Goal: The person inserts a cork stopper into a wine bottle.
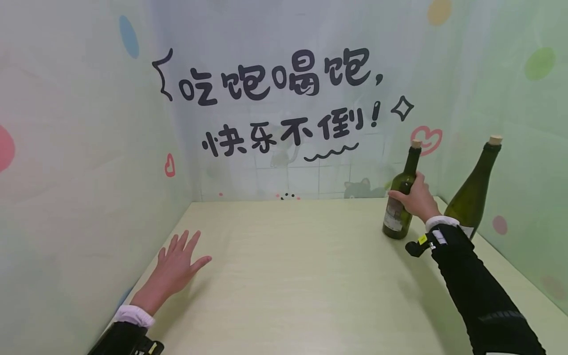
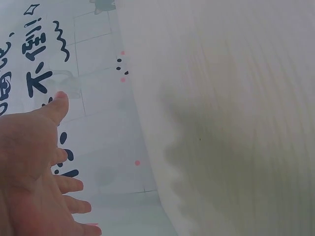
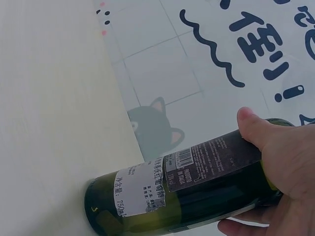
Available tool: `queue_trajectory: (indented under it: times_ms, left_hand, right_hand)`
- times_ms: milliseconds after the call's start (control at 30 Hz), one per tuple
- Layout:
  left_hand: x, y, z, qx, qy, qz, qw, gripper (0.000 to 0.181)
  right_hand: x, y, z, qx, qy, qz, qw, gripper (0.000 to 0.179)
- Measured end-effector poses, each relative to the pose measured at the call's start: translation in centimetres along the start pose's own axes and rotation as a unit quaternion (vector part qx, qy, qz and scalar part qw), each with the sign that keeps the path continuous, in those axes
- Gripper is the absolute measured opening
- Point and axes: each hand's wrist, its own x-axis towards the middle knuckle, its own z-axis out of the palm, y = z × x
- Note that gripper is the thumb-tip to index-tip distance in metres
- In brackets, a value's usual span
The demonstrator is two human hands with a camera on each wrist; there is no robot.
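My right hand grips a dark green wine bottle around its upper body, below the neck. The bottle has a cork in its mouth and leans slightly; whether its base touches the table I cannot tell. Up close in the right wrist view, the bottle carries a white label and a dark label, with my thumb along one side. A second corked green bottle stands to the right, partly hidden by my right wrist. Over the left side of the table, my left hand holds nothing, its fingers spread.
The pale wood-grain table is enclosed by a back wall with dark lettering, a left wall and a green-tinted right wall. The second bottle is close to the right wall.
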Motion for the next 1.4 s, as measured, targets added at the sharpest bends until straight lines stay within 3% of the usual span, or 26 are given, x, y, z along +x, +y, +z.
queue_trajectory:
  times_ms: [400, 1400]
  left_hand:
    - [-0.1, -0.1, -0.3, 0.004, -0.003, 0.0, 1.0, 0.085]
    - [-0.2, -0.4, -0.2, 0.0, -0.014, 0.003, 0.9999, 0.088]
  right_hand:
    - [1.2, -0.1, 0.1, -0.034, 0.004, 0.048, 0.9983, 0.109]
    - [2.4, 0.8, 1.0, -0.082, 0.068, 0.067, 0.992, 0.121]
